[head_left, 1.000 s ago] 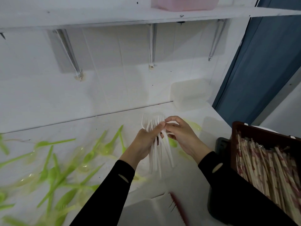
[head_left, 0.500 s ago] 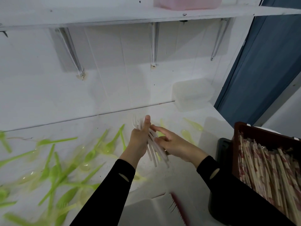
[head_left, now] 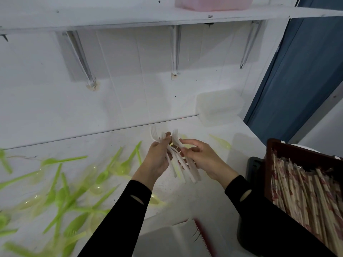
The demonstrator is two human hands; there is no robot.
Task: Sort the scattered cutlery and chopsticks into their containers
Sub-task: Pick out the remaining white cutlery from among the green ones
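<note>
Left hand (head_left: 157, 161) grips fanned white plastic forks (head_left: 193, 175) — right hand (head_left: 203, 159) pinches them.

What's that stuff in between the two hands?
A bundle of white plastic forks, held by the left hand and the right hand, seen in the head view.

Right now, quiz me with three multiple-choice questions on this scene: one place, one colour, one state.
1. The dark brown crate of paper-wrapped chopsticks stands: A far left; B far right; C on the floor.
2. The translucent plastic spoons scattered on the white counter are: A green; B red; C blue.
3. The white plastic forks are: A in the crate; B bunched in the left hand and right hand; C flat on the counter.
Answers: B, crate at right edge; A, all lime green; B, both hands grip the bunch.
</note>
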